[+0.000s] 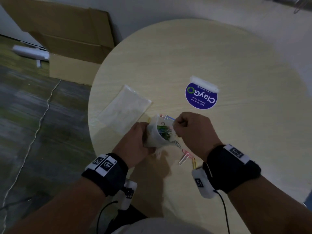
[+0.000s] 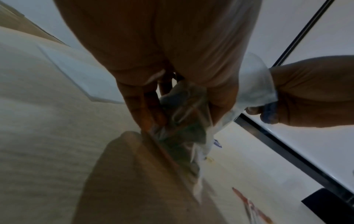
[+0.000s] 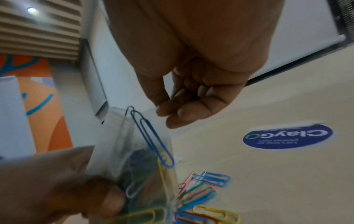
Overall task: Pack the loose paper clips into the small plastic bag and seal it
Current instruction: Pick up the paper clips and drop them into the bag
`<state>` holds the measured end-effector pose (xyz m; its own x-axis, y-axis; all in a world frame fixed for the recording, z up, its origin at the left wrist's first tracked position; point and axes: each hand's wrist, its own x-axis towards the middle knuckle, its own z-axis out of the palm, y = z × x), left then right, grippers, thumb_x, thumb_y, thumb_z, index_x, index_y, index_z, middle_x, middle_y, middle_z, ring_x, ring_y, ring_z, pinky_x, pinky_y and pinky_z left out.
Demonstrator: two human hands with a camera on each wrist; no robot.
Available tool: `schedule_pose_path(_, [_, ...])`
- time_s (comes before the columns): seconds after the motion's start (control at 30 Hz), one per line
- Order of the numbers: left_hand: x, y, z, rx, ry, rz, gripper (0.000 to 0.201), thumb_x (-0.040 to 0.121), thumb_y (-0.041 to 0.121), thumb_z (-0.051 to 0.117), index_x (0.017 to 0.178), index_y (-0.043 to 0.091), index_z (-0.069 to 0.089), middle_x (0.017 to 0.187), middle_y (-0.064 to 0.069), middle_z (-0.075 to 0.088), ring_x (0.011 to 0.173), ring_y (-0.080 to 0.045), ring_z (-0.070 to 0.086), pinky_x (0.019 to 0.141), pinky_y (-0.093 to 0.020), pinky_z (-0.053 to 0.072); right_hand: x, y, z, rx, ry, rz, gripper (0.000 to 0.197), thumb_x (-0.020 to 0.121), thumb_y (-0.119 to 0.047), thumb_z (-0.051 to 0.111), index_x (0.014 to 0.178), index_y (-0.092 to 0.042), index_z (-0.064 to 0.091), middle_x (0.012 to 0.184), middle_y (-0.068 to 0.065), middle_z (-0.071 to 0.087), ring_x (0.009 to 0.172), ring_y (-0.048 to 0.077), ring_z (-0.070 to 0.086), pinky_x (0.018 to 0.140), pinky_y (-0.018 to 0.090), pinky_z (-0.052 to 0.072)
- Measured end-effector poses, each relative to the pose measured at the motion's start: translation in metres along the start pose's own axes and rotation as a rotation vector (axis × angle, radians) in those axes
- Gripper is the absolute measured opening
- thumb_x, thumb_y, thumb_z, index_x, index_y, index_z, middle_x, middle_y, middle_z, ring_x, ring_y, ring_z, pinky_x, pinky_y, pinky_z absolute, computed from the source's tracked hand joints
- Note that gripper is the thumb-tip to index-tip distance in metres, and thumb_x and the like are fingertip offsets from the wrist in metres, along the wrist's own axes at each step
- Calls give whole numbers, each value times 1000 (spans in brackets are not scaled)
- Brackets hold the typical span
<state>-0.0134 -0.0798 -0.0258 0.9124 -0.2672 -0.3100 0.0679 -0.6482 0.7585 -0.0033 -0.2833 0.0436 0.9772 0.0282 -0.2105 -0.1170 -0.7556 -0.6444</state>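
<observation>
We note left hand (image 1: 135,141) grips bag (image 1: 157,135); right hand (image 1: 189,130) pinches rim; loose clips (image 1: 184,157) at 5 o'clock, right nearer.

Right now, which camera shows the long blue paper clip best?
The right wrist view: the blue paper clip is large and sharp, slanting inside the bag's mouth. The head view shows only a thin blue sliver; the left wrist view doesn't show it clearly.

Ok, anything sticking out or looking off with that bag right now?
Yes. A blue paper clip pokes up out of the mouth of the small plastic bag, so sealing would catch on it. The left hand grips the bag; the right hand pinches its rim. More loose clips lie on the table.
</observation>
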Motion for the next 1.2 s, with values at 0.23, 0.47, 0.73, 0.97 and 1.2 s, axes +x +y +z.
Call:
schedule_pose_path(0.23, [-6, -1, -1, 16, 79, 4, 58, 68, 32, 80, 116, 24, 49, 112, 2, 53, 94, -19, 58, 80, -41, 52, -16, 21, 1, 367, -233, 212, 16, 83, -39, 62, 96, -30, 62, 89, -3, 70, 82, 17, 65, 76, 37, 49])
schedule_pose_path(0.47, [-4, -2, 0, 41, 86, 13, 62, 65, 37, 85, 113, 28, 48, 111, 5, 52, 92, -16, 57, 78, -38, 52, -35, 30, 1, 315, -341, 194, 4, 82, -14, 69, 78, -16, 70, 71, 4, 74, 61, 7, 65, 61, 24, 49])
schedule_pose_path(0.73, [-7, -3, 2, 31, 102, -26, 66, 62, 33, 85, 117, 28, 49, 111, 4, 56, 93, -18, 60, 80, -36, 52, -24, -3, -20, -41, -110, -24, 20, 76, -44, 70, 66, -28, 66, 61, -10, 65, 61, 2, 59, 58, 19, 41])
schedule_pose_path(0.97, [-17, -12, -13, 56, 74, -75, 66, 63, 36, 86, 115, 36, 45, 108, 11, 53, 91, -12, 58, 74, -32, 54, 28, 14, -9, 31, 53, 18, 12, 86, -31, 65, 89, -20, 71, 85, -5, 71, 79, 7, 63, 63, 13, 39])
schedule_pose_path(1.2, [-28, -19, -24, 59, 48, -84, 77, 58, 39, 89, 121, 30, 46, 107, 7, 58, 87, -12, 60, 74, -36, 55, 69, 39, 59, -341, -157, -69, 40, 90, -28, 52, 129, -28, 57, 132, 7, 50, 116, 35, 45, 95, 45, 44])
